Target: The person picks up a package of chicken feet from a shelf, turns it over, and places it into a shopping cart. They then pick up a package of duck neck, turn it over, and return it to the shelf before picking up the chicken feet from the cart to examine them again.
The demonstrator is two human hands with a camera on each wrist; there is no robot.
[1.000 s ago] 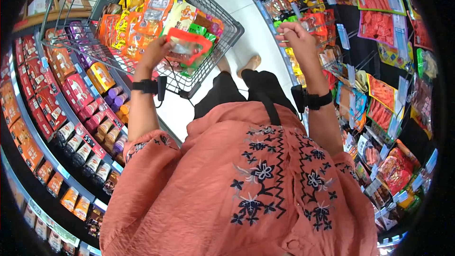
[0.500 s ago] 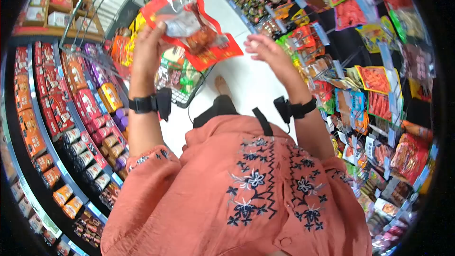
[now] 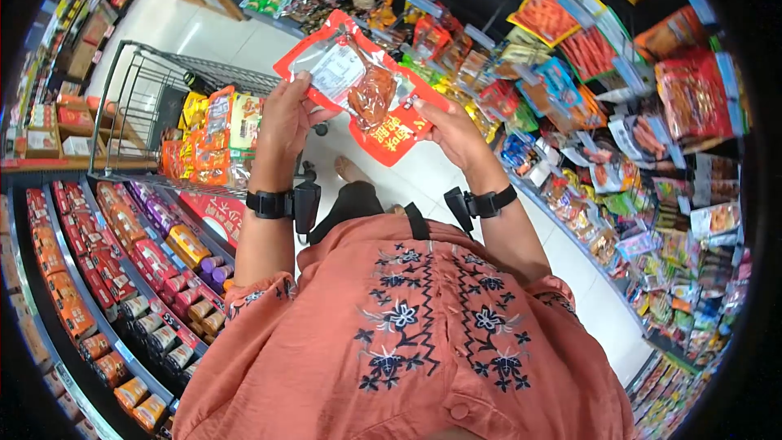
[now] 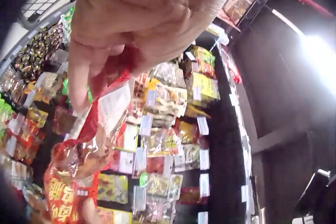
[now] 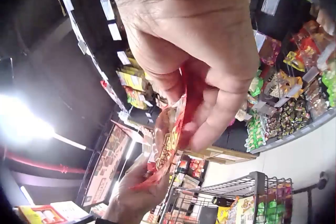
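The red snack pouch [image 3: 358, 85] slants from upper left to lower right in the head view, the left hand [image 3: 285, 118] pinching its upper-left end and the right hand [image 3: 452, 134] grasping its lower-right end.

Snack pouch [image 3: 362, 85]: red border, clear window, white label, yellow characters, brown contents. Blouse [image 3: 407, 342]: salmon-orange, dark navy floral and zigzag embroidery. Wrist straps [image 3: 269, 204]: black. Cart [image 3: 163, 106]: grey wire, holding orange, yellow and green packets. Floor [image 3: 204, 33]: white.
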